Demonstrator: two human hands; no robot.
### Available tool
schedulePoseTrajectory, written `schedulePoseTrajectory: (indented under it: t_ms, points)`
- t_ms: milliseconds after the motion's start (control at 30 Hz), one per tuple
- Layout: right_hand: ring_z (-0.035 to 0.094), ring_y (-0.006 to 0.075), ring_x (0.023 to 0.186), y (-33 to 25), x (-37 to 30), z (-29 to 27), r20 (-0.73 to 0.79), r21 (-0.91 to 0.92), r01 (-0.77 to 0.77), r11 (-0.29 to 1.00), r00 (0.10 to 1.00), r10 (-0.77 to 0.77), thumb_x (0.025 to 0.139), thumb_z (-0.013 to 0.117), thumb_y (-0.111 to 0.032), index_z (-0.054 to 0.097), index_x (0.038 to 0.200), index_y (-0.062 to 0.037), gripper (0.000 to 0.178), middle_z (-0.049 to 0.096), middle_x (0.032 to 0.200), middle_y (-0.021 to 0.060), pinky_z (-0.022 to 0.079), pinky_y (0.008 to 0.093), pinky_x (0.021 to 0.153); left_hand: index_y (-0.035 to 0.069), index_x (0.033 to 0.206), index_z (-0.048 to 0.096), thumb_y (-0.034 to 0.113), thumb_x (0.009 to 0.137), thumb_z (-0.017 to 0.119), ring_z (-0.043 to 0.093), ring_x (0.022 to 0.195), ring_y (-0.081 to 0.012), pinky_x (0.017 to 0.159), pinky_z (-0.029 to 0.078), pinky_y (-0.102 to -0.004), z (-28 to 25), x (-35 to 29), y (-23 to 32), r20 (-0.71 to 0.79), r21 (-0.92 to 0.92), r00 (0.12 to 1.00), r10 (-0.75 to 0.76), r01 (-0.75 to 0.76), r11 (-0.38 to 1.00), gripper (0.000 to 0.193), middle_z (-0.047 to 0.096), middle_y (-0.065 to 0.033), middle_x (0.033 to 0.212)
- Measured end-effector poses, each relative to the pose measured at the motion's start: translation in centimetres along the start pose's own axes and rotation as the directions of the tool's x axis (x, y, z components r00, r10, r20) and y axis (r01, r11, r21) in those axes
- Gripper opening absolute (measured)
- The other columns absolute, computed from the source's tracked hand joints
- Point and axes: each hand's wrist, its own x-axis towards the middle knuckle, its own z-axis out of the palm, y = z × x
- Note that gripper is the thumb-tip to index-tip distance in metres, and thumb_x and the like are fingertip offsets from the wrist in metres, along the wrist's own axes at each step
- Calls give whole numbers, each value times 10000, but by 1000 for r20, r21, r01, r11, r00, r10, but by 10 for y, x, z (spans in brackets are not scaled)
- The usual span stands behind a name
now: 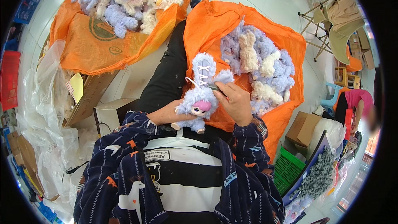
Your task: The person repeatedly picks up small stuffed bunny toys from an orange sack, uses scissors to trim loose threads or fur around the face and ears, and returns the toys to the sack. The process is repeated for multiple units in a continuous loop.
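Note:
A lavender plush doll [191, 98] with long ears, a pink fringe and a small doll face lies over my lap, its face toward me. My left hand [166, 114] is closed around the doll's body from the left, its fingers hidden behind the fur. One ear stands up with white lace [203, 72] criss-crossed on it, and a loose lace end curls out to the left. Beside the other ear, my right hand [235, 99] is closed on a small dark tool [214, 87], mostly covered by the fingers; its kind is unclear.
An open orange sack [215, 18] of lavender and cream plush toys stands at my right leg. Another orange sack [93, 56] of plush lies at upper left. Clear plastic sheeting [45, 141] and cartons flank my left; a green basket [287, 170] sits right. Another person [360, 101] is far right.

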Motion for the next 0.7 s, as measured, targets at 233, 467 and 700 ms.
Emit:
schedulePoseTrajectory:
  t_ms: [233,467,700]
  points:
    - [568,236,606,2,0,1,9,-20,15,1000,1000,-15,754,639,-163,623,906,-67,180,562,705,79,443,295,524,9,1169,492,154,782,675,510,1011,-143,917,388,-288,0,0,0,9,-47,1000,-14,14,999,452,559,-73,1108]
    - [569,240,605,5,-2,4,16,69,-40,997,999,39,758,639,-163,627,896,-57,174,565,707,83,442,293,525,13,1174,488,154,782,677,508,1013,-141,920,386,-287,0,0,1,20,-90,999,-26,28,996,458,557,-71,1109]
    - [572,241,607,6,-2,3,32,130,-63,989,998,59,761,638,-165,631,907,-47,187,571,715,94,446,287,533,15,1173,498,165,784,676,515,1015,-142,921,387,-290,-1,0,0,16,-73,1000,-19,20,997,453,562,-68,1111]
